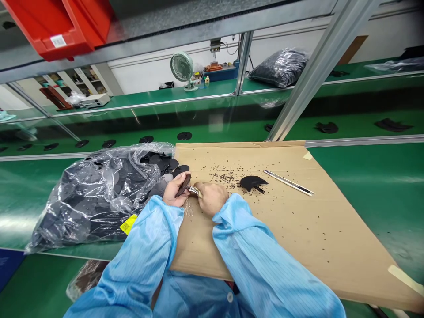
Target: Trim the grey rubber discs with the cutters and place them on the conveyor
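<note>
My left hand (174, 193) is closed around a dark round plastic disc (183, 184), tilted up on its edge. In my right hand (213, 197) is a small silver metal tool (193, 190); its tip meets or nearly meets the disc, and my fingers hide the rest of it. To the right of that hand, a black curved plastic piece (252, 182) lies on the cardboard sheet (281, 229). Many tiny black scraps (225, 176) are scattered around it. Beside my left hand, a clear plastic bag (82, 198) spills out similar dark discs (161, 161).
A slim white-and-black knife (289, 183) lies on the cardboard. Behind runs a green conveyor belt (212, 130) carrying small stacks of dark discs (184, 135). A metal post (318, 75) rises at right, and a red bin (62, 26) sits on the overhead shelf.
</note>
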A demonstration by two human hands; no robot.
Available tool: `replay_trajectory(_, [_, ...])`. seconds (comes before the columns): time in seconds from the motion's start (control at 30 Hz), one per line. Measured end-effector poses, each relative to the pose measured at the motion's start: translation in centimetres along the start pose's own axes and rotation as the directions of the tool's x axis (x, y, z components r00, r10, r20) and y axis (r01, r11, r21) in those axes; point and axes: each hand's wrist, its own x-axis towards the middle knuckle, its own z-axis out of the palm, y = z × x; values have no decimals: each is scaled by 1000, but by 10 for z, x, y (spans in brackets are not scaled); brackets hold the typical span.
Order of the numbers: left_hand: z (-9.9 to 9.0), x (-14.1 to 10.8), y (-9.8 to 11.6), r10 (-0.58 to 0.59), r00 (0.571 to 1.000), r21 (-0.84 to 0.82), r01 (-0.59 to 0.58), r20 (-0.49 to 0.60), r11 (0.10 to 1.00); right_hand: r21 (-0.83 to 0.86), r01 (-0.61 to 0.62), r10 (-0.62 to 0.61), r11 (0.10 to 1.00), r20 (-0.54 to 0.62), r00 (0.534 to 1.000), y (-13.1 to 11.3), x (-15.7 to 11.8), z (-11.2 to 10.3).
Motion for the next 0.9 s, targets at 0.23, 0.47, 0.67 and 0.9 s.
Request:
replay_trajectory(0.23, [2,-2,2,-19,1000,-28,19,-14,999,70,-3,5,998,-29,1000,1,1,2])
replay_trajectory(0.47, [9,-4,3,11,999,-87,-15,-46,996,339,-133,195,931,-156,968,11,7,11])
replay_trajectory(0.67, [14,2,-3,596,640,156,-607,-484,779,446,-193,343,874,-287,895,23,32,14])
replay_trajectory(0.9, [-3,9,-1,664,504,228,-675,-552,702,215,112,-70,970,-191,979,-1,96,6])
